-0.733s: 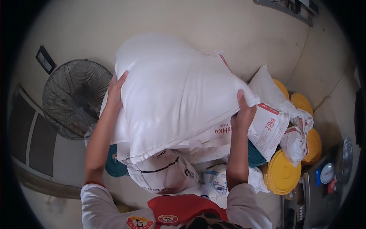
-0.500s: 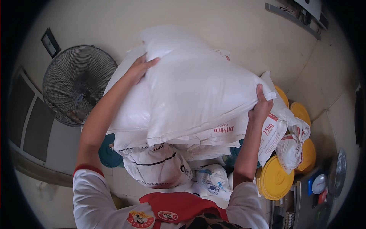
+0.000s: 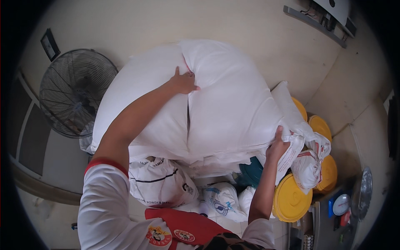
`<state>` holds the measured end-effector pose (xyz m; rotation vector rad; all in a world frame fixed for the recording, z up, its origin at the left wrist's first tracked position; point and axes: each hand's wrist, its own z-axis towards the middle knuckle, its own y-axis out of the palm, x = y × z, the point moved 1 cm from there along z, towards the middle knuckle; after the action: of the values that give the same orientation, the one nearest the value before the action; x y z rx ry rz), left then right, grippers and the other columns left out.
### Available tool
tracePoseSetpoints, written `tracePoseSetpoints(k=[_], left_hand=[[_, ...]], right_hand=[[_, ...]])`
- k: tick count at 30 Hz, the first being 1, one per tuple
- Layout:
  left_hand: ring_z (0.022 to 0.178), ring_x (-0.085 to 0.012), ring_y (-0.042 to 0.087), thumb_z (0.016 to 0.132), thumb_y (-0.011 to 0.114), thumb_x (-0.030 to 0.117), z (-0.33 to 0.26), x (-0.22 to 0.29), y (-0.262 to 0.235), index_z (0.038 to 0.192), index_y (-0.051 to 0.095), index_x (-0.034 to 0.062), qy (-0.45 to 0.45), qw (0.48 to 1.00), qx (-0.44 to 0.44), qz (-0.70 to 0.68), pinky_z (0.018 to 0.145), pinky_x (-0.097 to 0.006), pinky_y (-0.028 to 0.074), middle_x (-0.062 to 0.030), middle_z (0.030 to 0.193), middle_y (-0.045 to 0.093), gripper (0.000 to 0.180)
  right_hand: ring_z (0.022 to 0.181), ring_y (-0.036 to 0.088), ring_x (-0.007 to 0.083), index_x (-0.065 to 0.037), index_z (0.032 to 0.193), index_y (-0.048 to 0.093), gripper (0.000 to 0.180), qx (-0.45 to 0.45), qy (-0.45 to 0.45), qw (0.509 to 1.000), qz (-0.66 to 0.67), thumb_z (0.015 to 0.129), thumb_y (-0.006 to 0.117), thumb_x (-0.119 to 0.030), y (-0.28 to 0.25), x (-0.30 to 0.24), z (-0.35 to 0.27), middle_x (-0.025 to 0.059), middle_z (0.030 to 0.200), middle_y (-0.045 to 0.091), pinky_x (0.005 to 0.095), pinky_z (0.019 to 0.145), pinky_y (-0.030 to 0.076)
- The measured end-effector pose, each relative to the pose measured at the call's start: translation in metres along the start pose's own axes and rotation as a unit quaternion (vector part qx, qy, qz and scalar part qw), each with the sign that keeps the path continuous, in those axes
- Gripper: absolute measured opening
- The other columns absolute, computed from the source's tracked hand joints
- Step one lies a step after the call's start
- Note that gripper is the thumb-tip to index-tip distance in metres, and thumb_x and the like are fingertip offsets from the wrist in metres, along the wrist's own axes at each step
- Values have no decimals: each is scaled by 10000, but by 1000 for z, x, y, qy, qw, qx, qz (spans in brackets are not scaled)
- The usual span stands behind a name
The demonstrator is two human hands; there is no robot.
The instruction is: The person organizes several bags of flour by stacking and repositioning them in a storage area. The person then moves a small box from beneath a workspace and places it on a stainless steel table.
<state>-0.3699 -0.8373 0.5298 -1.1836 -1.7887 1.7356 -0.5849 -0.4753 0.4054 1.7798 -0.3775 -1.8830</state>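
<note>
A big white sack [image 3: 233,104] lies folded across the top of a pile of sacks. My left hand [image 3: 183,81] presses down on its upper middle, fingers dug into the crease. My right hand [image 3: 277,146] grips the sack's lower right edge from below. A second white sack [image 3: 141,112] bulges under my left forearm, part of the same heap.
Smaller white bags [image 3: 160,183] with printing lie below the pile. Yellow-lidded tubs [image 3: 291,200] stand at the right, with a tied white bag [image 3: 306,168] on them. A black floor fan [image 3: 75,91] is at the left. A scale [image 3: 341,204] sits at the lower right.
The sack has been pushed up and away onto the pile. My left hand slid from its left side to its top middle; my right hand stayed at the lower right edge.
</note>
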Motion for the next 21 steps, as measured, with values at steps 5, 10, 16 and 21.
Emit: tracePoseSetpoints(k=[5,10,16,21], left_hand=[[1514,-309,263,1015,478,513,-3,-4,12,1502,404,20,-49,997,61,4,1216,-607,159,-125,1605,360,697],[1487,-337,315,953,604,493,-67,-1,7,1461,499,100,-10,985,154,-77,1197,-602,214,-130,1588,387,651],[1508,-377,263,926,632,517,-239,-55,36,1481,488,130,-136,950,267,-86,1163,-678,183,-149,1608,351,692],[1506,-417,239,904,615,594,-314,-92,92,1523,442,197,-302,875,362,-104,1111,-760,134,-131,1616,331,755]], right_hand=[[1117,589,222,27,1263,574,390,-79,-23,994,-71,940,730,-127,-9,-2,-33,137,1217,641,336,1008,450],[1234,563,284,22,1296,526,457,-272,122,943,146,992,659,-292,-74,-2,-2,164,1309,597,410,1087,435],[1352,473,315,37,1515,340,742,-254,233,936,63,986,586,-421,-53,14,54,193,1471,482,399,1150,365],[1363,460,285,-12,1600,211,798,-318,227,918,-67,973,608,-306,-7,12,51,175,1550,399,313,1127,366]])
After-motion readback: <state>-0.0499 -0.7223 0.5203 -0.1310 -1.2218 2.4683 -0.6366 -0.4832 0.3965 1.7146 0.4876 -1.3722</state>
